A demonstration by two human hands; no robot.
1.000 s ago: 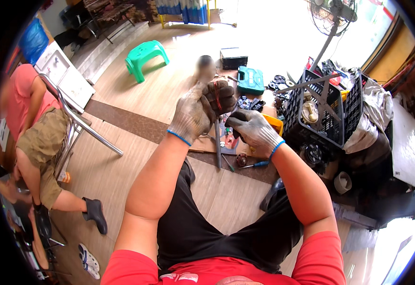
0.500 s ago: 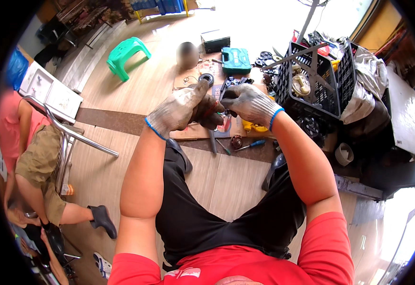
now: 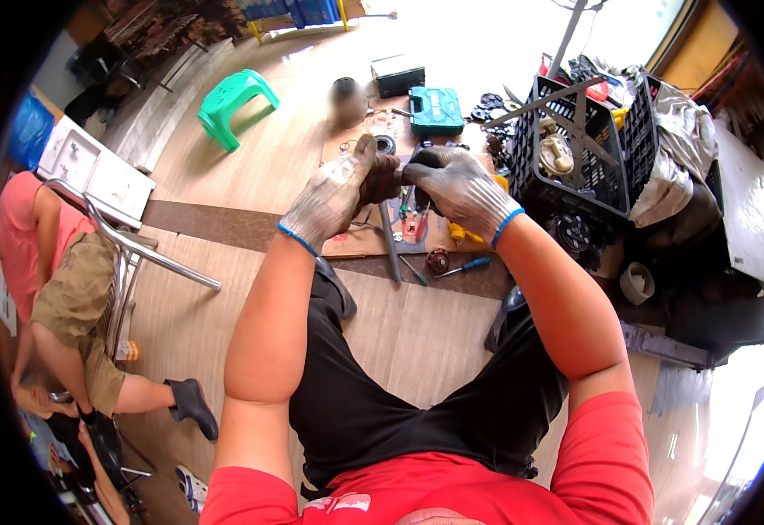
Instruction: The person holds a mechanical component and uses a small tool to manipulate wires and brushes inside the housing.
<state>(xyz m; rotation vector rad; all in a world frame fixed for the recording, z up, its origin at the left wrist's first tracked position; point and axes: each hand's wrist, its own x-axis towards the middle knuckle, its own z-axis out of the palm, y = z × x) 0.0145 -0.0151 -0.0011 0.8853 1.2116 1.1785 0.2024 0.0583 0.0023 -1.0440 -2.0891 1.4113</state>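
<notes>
Both my hands wear grey-white knit gloves with blue cuffs and darkly soiled fingers. They meet above a cardboard sheet [image 3: 344,246]. My left hand [image 3: 334,194] is closed with the thumb pointing up. My right hand [image 3: 462,187] is closed too, its bent fingers against the left fingertips. Something dark seems pinched between them, but the gloves hide its kind. Beyond them lies a black ring-shaped part [image 3: 384,144]. Below them are a dark metal bar [image 3: 390,247], a round brownish part [image 3: 437,260], a blue-handled screwdriver [image 3: 465,267] and yellow pieces [image 3: 459,234].
A teal tool case [image 3: 436,111] and a black box [image 3: 398,76] stand beyond the cardboard. Black crates [image 3: 579,188] filled with parts are at right. A green stool [image 3: 231,103] stands far left. Another person [image 3: 67,271] sits at left beside a metal chair rail [image 3: 159,261].
My hands have drawn together and turned, so the fingertips now meet. More of the metal bar and the cardboard shows beneath them.
</notes>
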